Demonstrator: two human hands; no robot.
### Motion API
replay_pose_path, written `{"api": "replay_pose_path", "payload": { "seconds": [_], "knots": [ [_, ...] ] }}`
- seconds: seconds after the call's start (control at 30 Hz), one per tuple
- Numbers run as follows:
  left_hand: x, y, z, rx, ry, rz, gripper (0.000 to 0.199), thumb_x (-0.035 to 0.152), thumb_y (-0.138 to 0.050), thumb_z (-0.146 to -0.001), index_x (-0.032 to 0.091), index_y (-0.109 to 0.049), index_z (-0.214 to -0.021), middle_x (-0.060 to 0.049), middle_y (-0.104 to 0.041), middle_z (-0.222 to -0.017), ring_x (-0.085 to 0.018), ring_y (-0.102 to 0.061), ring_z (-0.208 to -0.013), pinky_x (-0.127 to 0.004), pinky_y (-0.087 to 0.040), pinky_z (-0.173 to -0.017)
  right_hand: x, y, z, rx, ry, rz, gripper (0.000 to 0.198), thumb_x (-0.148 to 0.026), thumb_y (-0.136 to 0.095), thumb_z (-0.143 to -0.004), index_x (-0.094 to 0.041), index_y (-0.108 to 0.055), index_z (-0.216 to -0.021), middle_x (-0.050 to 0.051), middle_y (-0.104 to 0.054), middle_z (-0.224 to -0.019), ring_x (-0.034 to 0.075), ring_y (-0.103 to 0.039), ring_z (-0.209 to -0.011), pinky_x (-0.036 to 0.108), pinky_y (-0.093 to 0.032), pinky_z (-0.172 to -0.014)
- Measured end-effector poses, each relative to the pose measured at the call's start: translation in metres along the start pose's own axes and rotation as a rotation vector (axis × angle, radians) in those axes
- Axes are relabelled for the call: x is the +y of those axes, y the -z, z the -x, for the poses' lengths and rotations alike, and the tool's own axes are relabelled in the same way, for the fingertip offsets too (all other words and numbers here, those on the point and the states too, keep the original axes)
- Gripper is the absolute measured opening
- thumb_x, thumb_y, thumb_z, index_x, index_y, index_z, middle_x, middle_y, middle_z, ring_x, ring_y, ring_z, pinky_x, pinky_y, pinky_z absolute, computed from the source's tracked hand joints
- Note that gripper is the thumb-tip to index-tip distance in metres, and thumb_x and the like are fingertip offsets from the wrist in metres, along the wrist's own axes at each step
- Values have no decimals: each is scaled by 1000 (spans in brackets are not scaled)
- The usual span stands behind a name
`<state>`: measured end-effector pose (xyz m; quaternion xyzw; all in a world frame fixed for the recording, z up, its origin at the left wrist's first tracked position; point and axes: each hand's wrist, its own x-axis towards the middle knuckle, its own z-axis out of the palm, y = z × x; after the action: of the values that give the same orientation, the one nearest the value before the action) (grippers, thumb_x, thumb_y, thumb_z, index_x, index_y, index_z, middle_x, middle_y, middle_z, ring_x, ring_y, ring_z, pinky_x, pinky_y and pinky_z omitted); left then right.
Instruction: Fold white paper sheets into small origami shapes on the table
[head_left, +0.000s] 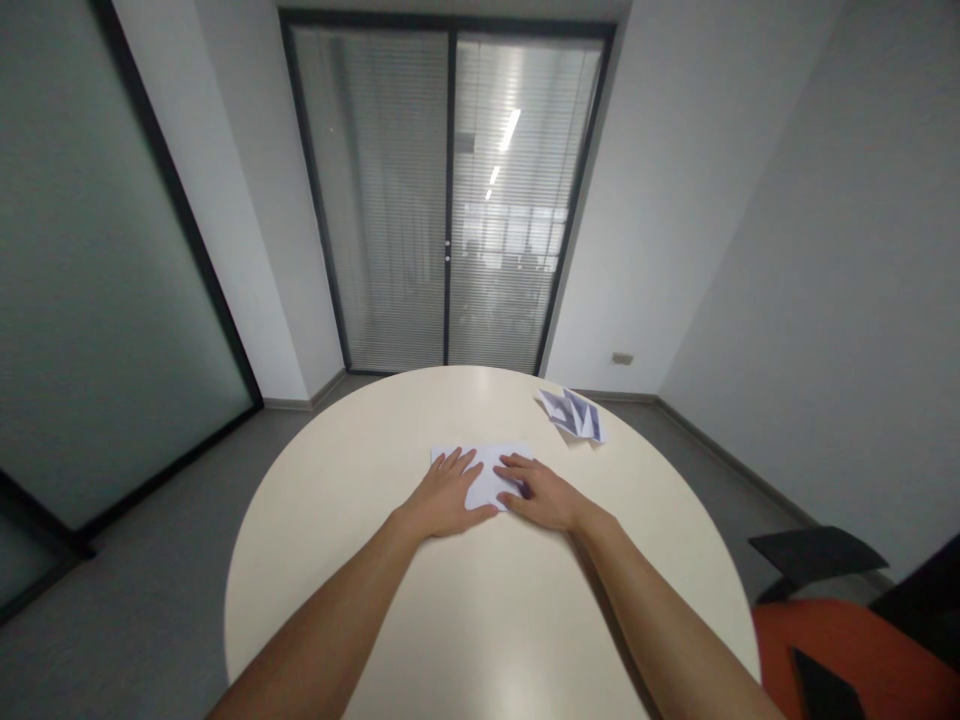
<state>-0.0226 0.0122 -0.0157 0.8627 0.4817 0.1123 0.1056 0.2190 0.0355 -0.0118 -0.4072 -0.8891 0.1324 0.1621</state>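
A white sheet of paper lies flat near the middle of the round table. On its left part rests my left hand, palm down with the fingers spread. My right hand touches the right part of the sheet, its fingers apart and slightly bent. Both thumbs point inward at the sheet's near edge. Parts of the paper are hidden under the hands. Beyond my right hand, a folded paper piece with pointed, raised flaps sits close to the table's far right edge.
To the right of the table stands a chair with a red seat and a black armrest. Behind the table is a glazed double door with blinds. A frosted glass panel is at the left.
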Motion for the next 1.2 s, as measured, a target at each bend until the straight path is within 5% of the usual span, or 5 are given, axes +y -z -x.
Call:
{"api": "replay_pose_path", "payload": {
  "seconds": [0.27,0.5,0.73,1.03,1.2],
  "knots": [
    [-8,-2,-3,36,-3,13,78,74,-39,-89,23,-47,-147,-11,-36,-159,-35,-27,-148,-55,-16,-120,1,2,3,-72,-20,-31,79,-65,-66,-79,-20,-54,-143,17,-41,-155,37,-34,-145,55,-26,-118],
    [-8,1,-5,165,2,52,61,66,-42,-93,22,-63,-131,-10,-58,-143,-31,-48,-135,-48,-28,-116,4,1,4,-7,21,-124,52,-34,-62,-85,-21,-62,-135,12,-55,-145,30,-46,-139,51,-27,-119],
    [-5,9,-5,284,64,37,50,55,-38,-99,19,-69,-116,-11,-72,-117,-28,-63,-111,-40,-45,-99,5,9,6,65,0,-260,47,-19,-55,-80,-20,-70,-125,6,-65,-133,26,-59,-125,43,-40,-113],
    [-6,15,0,249,-2,115,51,52,-50,-94,19,-61,-131,-10,-64,-134,-28,-58,-122,-40,-42,-107,15,13,6,245,-187,-375,36,-45,-54,-92,-18,-73,-107,10,-76,-103,27,-69,-92,40,-53,-87],
    [-13,14,-1,314,1,179,44,30,-56,-88,24,-60,-132,-5,-64,-134,-24,-59,-120,-36,-45,-106,28,7,2,388,-257,-461,39,-55,-59,-88,-17,-65,-93,8,-72,-88,23,-66,-81,35,-52,-76]
  ]
}}
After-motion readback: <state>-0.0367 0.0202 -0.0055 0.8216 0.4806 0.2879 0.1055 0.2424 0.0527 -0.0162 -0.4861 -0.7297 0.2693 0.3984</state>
